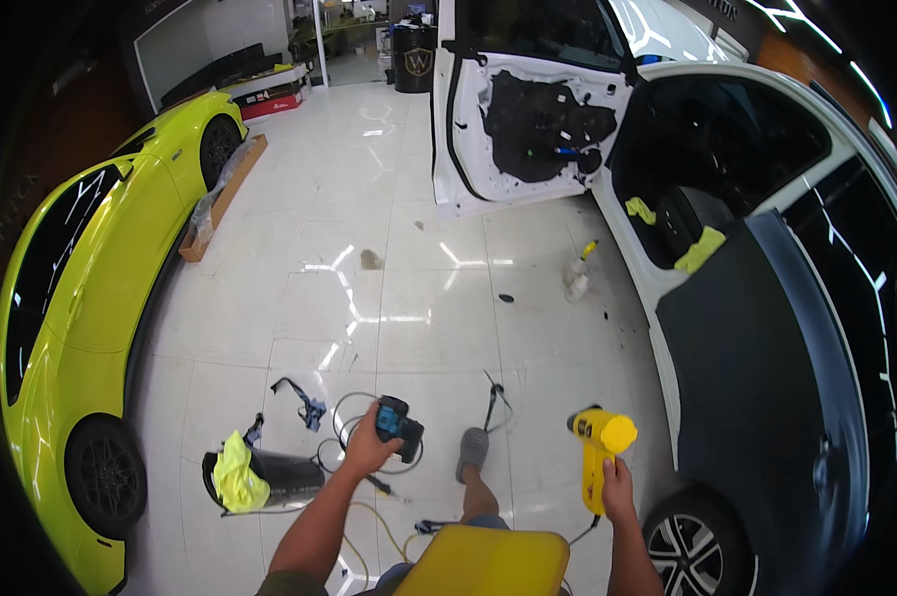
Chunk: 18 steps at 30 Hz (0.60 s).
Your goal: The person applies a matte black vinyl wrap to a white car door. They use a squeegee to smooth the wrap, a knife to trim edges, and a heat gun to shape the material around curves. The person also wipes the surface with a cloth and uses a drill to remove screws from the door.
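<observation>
My left hand is closed around a small blue and black power tool, its exact kind unclear, held above the tiled floor. In my right hand is a yellow heat gun, gripped by its handle, with a dark cord trailing from the base. It is close to the white car, whose rear door carries a dark grey film. A yellow flat-topped object rises at the lower edge, between my forearms. My foot in a grey clog stands on the floor.
Left of me a black bucket lies beside a lime cloth, cables and straps. A lime-green car lines the left. The white car's open front door juts out ahead; a spray bottle stands nearby.
</observation>
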Each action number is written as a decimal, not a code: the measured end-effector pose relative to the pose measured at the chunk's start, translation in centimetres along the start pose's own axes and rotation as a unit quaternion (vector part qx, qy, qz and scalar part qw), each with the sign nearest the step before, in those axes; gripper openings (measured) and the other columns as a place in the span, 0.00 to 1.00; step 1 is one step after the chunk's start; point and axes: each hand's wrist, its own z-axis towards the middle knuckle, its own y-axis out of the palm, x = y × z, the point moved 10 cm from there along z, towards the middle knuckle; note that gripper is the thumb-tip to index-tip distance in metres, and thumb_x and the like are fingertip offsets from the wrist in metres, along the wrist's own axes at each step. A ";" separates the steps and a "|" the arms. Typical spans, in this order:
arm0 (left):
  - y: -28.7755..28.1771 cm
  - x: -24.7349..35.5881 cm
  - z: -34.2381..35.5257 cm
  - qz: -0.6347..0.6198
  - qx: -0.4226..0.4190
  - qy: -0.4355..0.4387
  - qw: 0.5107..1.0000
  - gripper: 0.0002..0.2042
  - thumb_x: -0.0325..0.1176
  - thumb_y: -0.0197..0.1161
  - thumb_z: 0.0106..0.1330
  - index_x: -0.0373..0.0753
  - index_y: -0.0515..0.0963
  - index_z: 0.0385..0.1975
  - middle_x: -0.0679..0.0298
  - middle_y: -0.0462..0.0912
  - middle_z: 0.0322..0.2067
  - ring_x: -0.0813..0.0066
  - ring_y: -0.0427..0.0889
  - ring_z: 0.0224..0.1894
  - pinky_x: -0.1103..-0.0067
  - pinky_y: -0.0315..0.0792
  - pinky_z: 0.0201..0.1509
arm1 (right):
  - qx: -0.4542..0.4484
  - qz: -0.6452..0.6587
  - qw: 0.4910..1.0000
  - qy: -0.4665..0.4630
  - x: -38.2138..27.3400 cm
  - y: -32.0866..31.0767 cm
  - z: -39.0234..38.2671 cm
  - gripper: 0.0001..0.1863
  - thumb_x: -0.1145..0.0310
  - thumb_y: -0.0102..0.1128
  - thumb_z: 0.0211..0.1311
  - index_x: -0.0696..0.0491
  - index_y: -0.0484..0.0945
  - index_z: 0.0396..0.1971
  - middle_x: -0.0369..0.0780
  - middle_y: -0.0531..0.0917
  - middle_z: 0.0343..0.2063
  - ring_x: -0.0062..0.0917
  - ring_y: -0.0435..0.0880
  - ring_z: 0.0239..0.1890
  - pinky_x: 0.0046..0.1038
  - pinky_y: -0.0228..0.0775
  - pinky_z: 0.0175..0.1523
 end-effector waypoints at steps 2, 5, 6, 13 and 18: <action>-3.8 1.2 5.8 -0.025 0.019 -0.022 0.999 0.47 0.36 0.73 0.46 0.31 0.53 0.67 0.44 0.72 0.54 0.54 0.75 0.54 0.71 0.68 0.59 | -0.012 0.046 0.999 0.005 -4.7 4.7 6.8 0.18 0.58 0.45 0.72 0.59 0.70 0.48 0.41 0.77 0.30 0.24 0.77 0.22 0.27 0.72 0.26; -9.2 1.4 12.8 -0.019 0.054 -0.066 0.996 0.46 0.34 0.72 0.46 0.31 0.54 0.67 0.43 0.72 0.55 0.53 0.75 0.56 0.70 0.68 0.59 | -0.057 0.091 0.993 -0.038 -13.3 12.5 17.7 0.18 0.57 0.43 0.72 0.58 0.69 0.47 0.40 0.77 0.28 0.23 0.76 0.20 0.26 0.72 0.26; -10.6 1.2 14.8 0.007 0.059 -0.069 0.996 0.46 0.34 0.72 0.46 0.31 0.54 0.67 0.43 0.72 0.55 0.52 0.75 0.55 0.70 0.68 0.59 | -0.073 0.099 0.991 -0.049 -15.4 14.9 20.2 0.18 0.56 0.42 0.73 0.58 0.69 0.46 0.40 0.77 0.27 0.22 0.76 0.19 0.26 0.72 0.26; -20.7 7.4 31.5 0.051 0.067 -0.022 0.996 0.45 0.31 0.72 0.47 0.34 0.54 0.67 0.43 0.73 0.54 0.50 0.75 0.54 0.68 0.70 0.58 | -0.110 0.147 0.981 -0.061 -34.9 26.3 31.6 0.15 0.60 0.41 0.73 0.56 0.68 0.46 0.39 0.76 0.28 0.22 0.76 0.20 0.25 0.71 0.28; -21.7 3.8 45.5 0.058 -0.028 -0.044 0.997 0.45 0.32 0.72 0.46 0.35 0.55 0.67 0.44 0.74 0.53 0.51 0.76 0.53 0.68 0.70 0.57 | -0.091 0.180 0.976 -0.084 -41.2 32.2 36.4 0.16 0.57 0.37 0.74 0.54 0.66 0.47 0.40 0.77 0.27 0.23 0.76 0.19 0.25 0.73 0.28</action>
